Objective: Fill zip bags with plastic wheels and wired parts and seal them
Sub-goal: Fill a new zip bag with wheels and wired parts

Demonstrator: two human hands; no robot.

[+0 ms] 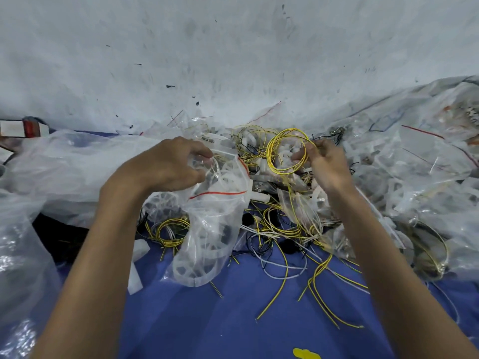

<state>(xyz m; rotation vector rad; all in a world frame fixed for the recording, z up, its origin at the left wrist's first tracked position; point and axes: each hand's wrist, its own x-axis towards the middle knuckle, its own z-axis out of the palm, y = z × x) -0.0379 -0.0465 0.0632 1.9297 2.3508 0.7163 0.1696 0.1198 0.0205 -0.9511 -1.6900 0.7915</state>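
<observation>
Though hazy, wheels [193, 268] inside zip bag [220, 186]

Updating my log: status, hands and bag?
Left hand grips clear red-striped zip bag, white plastic wheels inside. Right hand pinches coiled yellow wire. Bag unsealed.

This looks like a small packing workshop, not a home. A tangle of loose yellow wires [280, 229] sprawls on a blue sheet [207, 320]. Right of the tangle, clear zip bags [414, 164] lie heaped. Left of it sits a big plastic sack [77, 164]. Behind it are white plastic parts [259, 141] and a scuffed, ink-marked white wall [233, 47].
</observation>
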